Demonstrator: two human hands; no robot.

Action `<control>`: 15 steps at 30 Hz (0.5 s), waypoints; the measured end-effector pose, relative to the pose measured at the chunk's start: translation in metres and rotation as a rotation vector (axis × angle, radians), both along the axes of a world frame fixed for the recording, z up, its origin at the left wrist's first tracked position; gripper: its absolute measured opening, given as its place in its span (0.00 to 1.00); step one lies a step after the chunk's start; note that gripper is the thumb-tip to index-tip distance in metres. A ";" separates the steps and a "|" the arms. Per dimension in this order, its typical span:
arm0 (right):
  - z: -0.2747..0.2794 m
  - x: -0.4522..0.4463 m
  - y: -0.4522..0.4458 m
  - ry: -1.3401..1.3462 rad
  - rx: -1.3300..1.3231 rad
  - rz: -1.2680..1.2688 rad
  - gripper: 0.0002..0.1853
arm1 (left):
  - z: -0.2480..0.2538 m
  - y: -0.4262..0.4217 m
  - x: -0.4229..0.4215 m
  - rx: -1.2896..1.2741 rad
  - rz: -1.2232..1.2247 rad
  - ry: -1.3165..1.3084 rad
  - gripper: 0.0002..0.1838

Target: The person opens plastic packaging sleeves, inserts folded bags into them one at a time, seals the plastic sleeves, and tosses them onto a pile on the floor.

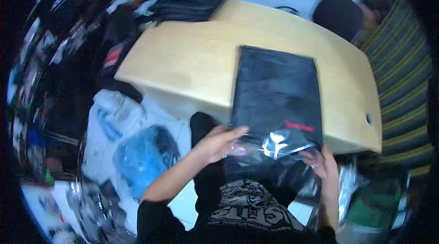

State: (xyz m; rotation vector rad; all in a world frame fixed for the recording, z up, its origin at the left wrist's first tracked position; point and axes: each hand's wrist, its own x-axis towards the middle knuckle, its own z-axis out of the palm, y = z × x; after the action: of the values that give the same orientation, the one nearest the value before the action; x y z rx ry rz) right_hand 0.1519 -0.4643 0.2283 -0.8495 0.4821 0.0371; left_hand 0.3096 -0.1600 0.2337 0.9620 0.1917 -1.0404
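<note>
A flat, black folded garment with small red lettering lies in a clear plastic bag, its upper part resting on the wooden table. The glossy lower end of the bag hangs over the table's front edge, above my lap. My left hand grips the bag's left side, thumb on top and fingers under the plastic. On the opposite side, my right hand holds the lower right corner, its fingers partly seen through the film.
The pale wooden table has a curved edge and a round hole at right. A stack of black folded items sits at the back left. Blue plastic-wrapped goods lie on the floor at left. Striped fabric is at right.
</note>
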 end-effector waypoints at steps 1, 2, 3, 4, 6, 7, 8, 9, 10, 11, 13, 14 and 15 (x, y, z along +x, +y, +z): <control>-0.015 0.003 -0.006 0.038 -0.087 -0.027 0.18 | 0.001 -0.005 0.001 0.012 0.014 -0.030 0.33; -0.030 0.006 -0.012 0.072 -0.177 -0.052 0.18 | -0.007 -0.007 0.001 -0.058 -0.006 -0.157 0.28; -0.025 0.012 -0.007 0.034 -0.217 -0.039 0.18 | -0.002 -0.007 0.000 -0.058 -0.007 -0.273 0.21; -0.016 0.019 -0.002 -0.010 -0.257 -0.031 0.19 | 0.004 -0.001 -0.004 -0.065 0.039 -0.336 0.19; -0.012 0.042 0.007 -0.053 -0.284 0.052 0.19 | 0.015 0.017 -0.014 -0.073 0.115 -0.459 0.16; -0.007 0.050 0.020 -0.074 -0.282 0.071 0.19 | 0.021 0.027 -0.026 -0.037 0.224 -0.466 0.15; -0.001 0.058 0.035 -0.096 -0.278 0.092 0.20 | 0.035 0.043 -0.039 -0.039 0.331 -0.464 0.17; 0.009 0.074 0.054 -0.093 -0.265 0.193 0.20 | 0.046 0.066 -0.054 0.070 0.407 -0.553 0.15; 0.019 0.090 0.076 -0.138 -0.285 0.322 0.21 | 0.052 0.089 -0.070 0.186 0.479 -0.634 0.14; 0.032 0.103 0.100 -0.189 -0.299 0.457 0.21 | 0.053 0.106 -0.093 0.185 0.632 -0.563 0.16; 0.042 0.126 0.153 -0.218 -0.358 0.648 0.21 | 0.047 0.136 -0.133 0.168 0.939 -0.509 0.18; 0.035 0.140 0.179 -0.207 -0.312 0.778 0.19 | 0.048 0.147 -0.153 0.070 1.112 -0.429 0.19; 0.044 0.146 0.221 -0.196 -0.268 0.902 0.18 | 0.039 0.160 -0.173 0.072 1.248 -0.370 0.19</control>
State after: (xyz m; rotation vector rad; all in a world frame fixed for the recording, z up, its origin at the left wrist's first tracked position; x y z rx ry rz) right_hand 0.2981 -0.2436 0.2727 -1.2658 -0.1149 0.7237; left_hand 0.1364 0.0001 0.2731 0.8493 0.4423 0.2887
